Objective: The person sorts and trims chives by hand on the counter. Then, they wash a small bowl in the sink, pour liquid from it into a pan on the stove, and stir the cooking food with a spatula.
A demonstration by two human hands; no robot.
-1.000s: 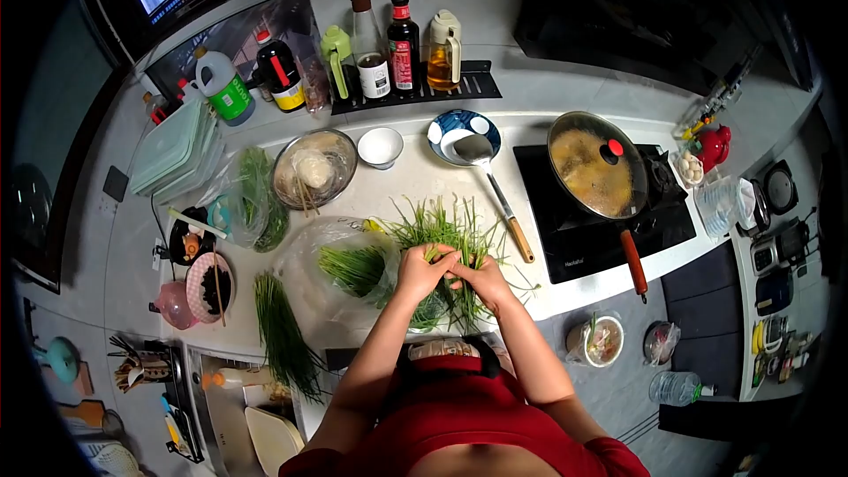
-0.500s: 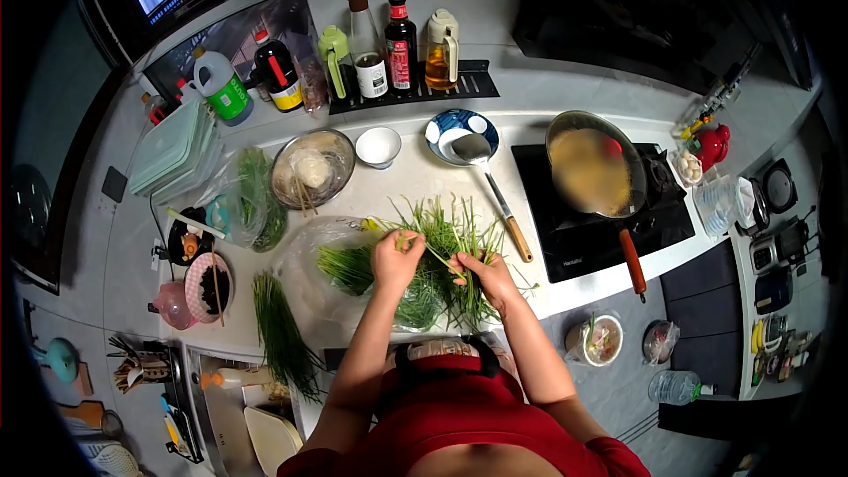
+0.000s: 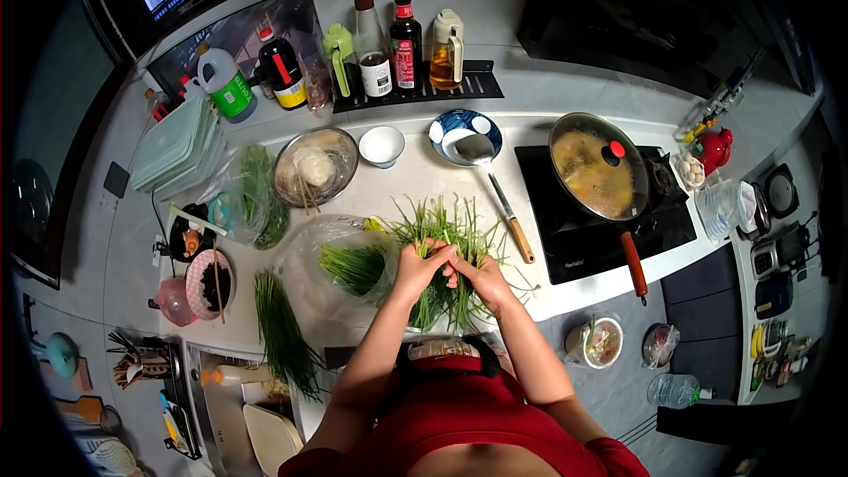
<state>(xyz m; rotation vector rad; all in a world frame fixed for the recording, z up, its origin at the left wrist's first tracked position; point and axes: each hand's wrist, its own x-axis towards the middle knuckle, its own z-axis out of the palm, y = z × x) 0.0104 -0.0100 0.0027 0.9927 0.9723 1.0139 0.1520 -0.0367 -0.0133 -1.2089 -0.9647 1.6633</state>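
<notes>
My left hand [image 3: 417, 268] and my right hand [image 3: 486, 283] meet over a loose pile of chives [image 3: 459, 221] on the white counter. The fingertips of both hands are pinched close together around chive stalks, and the exact spot of the grip is partly hidden by the fingers. Left of my hands, a clear plastic bag [image 3: 300, 243] lies spread out with a bunch of chives [image 3: 352, 267] on it. A neat bundle of long chives [image 3: 281, 322] rests farther left, its tips hanging past the counter's front edge.
At right, a lidded pan [image 3: 587, 181] sits on the black hob [image 3: 574, 247], its handle jutting forward. A spatula [image 3: 508, 212] leans from a blue bowl [image 3: 455, 124]. Behind stand a white bowl [image 3: 382, 146], a dough bowl [image 3: 283, 172] and bottles [image 3: 405, 44].
My hands have come together; before, they were apart with a stalk stretched between them. The left hand moved right, the right hand slightly left. The view shifted slightly.
</notes>
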